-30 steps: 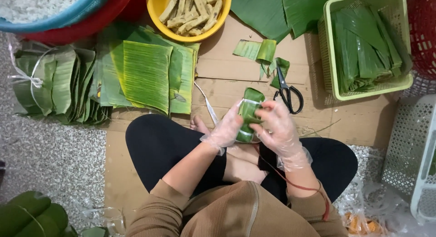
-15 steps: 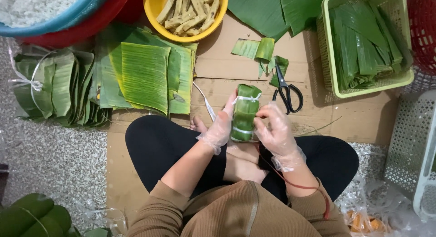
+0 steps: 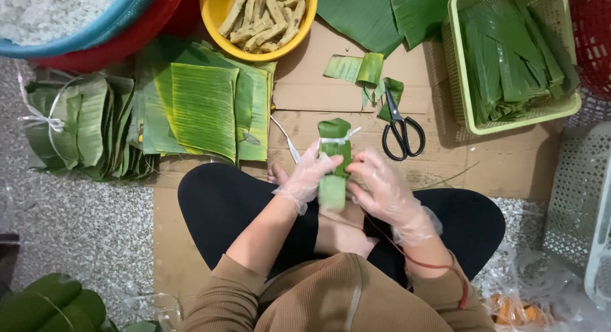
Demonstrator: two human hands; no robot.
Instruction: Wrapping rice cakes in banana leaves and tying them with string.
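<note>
Both my hands wear thin clear gloves and hold a green leaf-wrapped roll (image 3: 334, 155) upright over my lap. My left hand (image 3: 309, 174) grips its left side. My right hand (image 3: 380, 187) holds its right side and lower end. A white string (image 3: 340, 140) is wound around the roll near its top, and a loose end trails left over the cardboard (image 3: 318, 93). Black scissors (image 3: 400, 127) lie just right of the roll.
Stacked banana leaves (image 3: 203, 106) and a tied leaf bundle (image 3: 76, 125) lie left. A yellow bowl (image 3: 259, 17) of pale strips, a blue basin (image 3: 70, 14) of rice, a green basket (image 3: 509, 58) of leaf strips, and leaf scraps (image 3: 359, 71) surround me.
The roll has been turned from tilted to upright, and the string now circles its upper part. Both hands have shifted lower along the roll.
</note>
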